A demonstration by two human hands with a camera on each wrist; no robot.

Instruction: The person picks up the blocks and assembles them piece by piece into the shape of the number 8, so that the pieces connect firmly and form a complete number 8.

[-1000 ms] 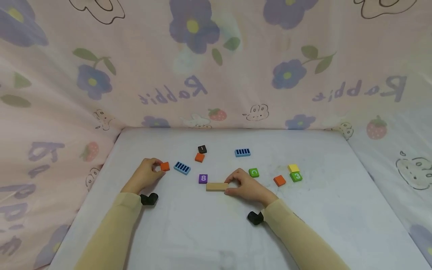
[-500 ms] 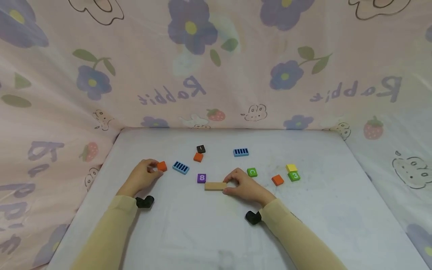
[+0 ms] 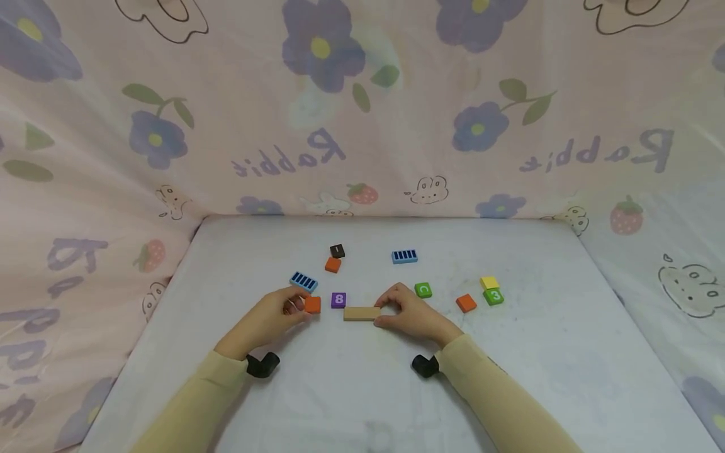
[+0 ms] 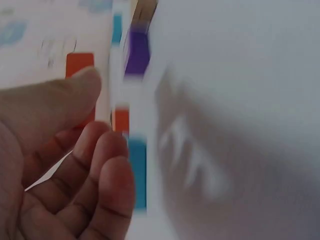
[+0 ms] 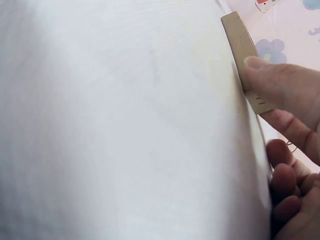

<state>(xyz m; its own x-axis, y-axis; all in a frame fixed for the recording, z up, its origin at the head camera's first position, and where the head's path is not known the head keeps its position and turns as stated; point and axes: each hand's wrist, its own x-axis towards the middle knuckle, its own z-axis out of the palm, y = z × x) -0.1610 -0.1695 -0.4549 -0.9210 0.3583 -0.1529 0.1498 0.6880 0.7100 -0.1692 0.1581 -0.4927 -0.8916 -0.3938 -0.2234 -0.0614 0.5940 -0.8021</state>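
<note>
Before a flower-print cloth [image 3: 396, 138], a person works at a white surface [image 3: 362, 390], right hand [image 3: 416, 314] pinching the end of a wooden block [image 3: 359, 313] near the middle, left hand [image 3: 266, 318], close to a blue striped block [image 3: 303, 282], pinching an orange tile [image 3: 313, 305] just left of a purple tile [image 3: 338, 300] marked 8.

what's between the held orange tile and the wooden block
The purple 8 tile lies between the held orange tile and the block, in the head view.
</note>
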